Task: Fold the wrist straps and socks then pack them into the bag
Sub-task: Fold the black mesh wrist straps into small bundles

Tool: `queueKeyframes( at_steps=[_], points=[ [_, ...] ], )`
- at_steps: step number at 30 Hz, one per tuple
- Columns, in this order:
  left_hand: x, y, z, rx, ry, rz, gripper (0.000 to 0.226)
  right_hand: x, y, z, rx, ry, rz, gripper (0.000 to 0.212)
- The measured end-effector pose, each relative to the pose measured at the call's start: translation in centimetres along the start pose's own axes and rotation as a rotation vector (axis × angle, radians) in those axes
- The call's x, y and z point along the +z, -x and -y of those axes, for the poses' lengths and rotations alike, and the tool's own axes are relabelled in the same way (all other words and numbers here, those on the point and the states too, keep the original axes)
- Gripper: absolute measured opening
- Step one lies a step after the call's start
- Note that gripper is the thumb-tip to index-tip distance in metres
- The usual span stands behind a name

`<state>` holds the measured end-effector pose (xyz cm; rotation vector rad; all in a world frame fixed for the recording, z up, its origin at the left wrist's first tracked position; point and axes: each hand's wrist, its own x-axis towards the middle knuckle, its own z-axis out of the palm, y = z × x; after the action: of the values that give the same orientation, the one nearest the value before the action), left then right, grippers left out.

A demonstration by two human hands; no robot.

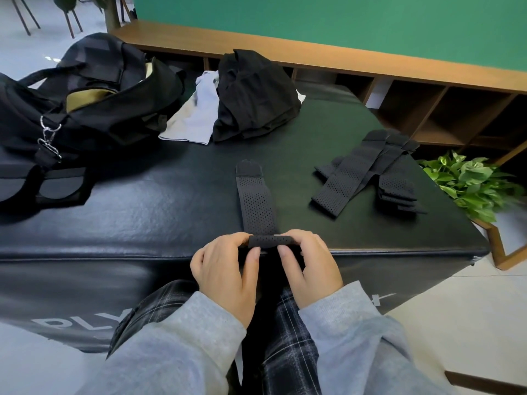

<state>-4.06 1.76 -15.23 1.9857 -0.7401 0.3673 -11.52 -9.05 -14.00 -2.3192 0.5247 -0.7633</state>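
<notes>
Hidden ends, cropped edges

Near end of wrist strap (256,206) rolled out of sight under fingers of left hand (225,269) and right hand (309,266); duffel bag (71,115) cropped at left edge; white socks (196,115) partly buried beneath black garment (253,95); potted plant (470,183) blurred.

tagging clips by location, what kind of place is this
Probably a gym or fitness studio changing area. A padded black plyo box with white lettering serves as the table, a duffel bag sits open on it beside wrist straps, and a wooden cubby bench runs along the green wall.
</notes>
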Motion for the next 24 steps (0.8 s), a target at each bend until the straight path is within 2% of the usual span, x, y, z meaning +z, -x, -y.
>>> queueKeyframes(
  at_steps=[1, 4, 8, 13, 18, 24],
  points=[
    [0.0, 0.0, -0.1, -0.009, 0.022, -0.014, 0.014, 0.0, 0.1, 0.0, 0.034, -0.028, -0.004, 0.007],
    [0.1, 0.2, 0.0, -0.042, 0.059, -0.069, 0.018, 0.0, 0.3, -0.1, 0.083, -0.095, -0.088, 0.025],
    [0.2, 0.0, 0.4, -0.053, -0.020, -0.066, 0.009, 0.4, 0.2, -0.6, -0.007, -0.027, -0.111, 0.006],
    [0.2, 0.0, 0.5, -0.025, -0.091, -0.042, 0.013, 0.6, -0.2, -0.7, -0.135, 0.054, -0.119, 0.027],
    [0.1, 0.1, 0.2, -0.020, -0.107, -0.012, 0.027, 0.8, -0.2, -0.9, -0.144, 0.144, -0.061, 0.048],
    [0.2, 0.3, 0.3, 0.008, -0.153, 0.031, 0.034, 1.2, -0.3, -1.3, -0.127, 0.222, -0.066, 0.049]
  ],
)
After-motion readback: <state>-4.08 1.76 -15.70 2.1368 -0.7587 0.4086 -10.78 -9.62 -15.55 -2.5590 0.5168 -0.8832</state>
